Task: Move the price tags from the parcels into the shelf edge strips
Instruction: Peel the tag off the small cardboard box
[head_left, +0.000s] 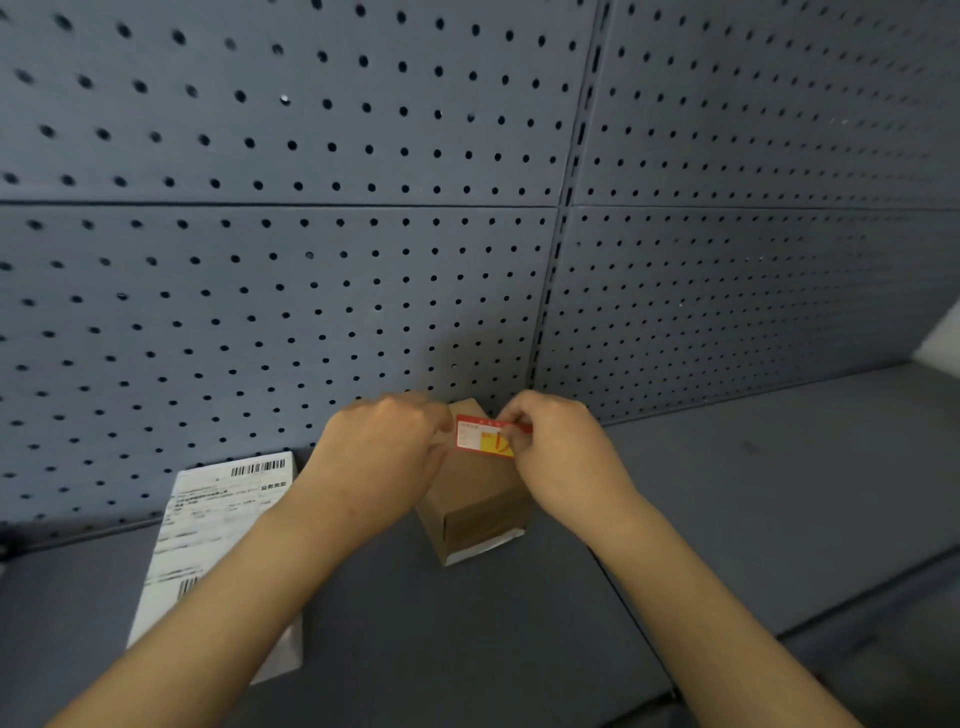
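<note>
A small brown cardboard parcel (480, 506) stands on the grey shelf (727, 493) against the pegboard back. A red, white and yellow price tag (480, 437) lies on its top. My right hand (558, 457) pinches the tag's right edge between thumb and fingers. My left hand (387, 449) rests on the parcel's left side, fingers curled at the tag's left edge. A second, flat white parcel (208, 530) with a barcode shipping label lies to the left, partly under my left forearm. Its own price tag is not visible.
The grey pegboard wall (311, 234) rises behind the shelf, with a slotted upright (566, 208) between two panels. The shelf's front edge (857, 618) runs down the right. A white object (943, 343) shows at the far right edge.
</note>
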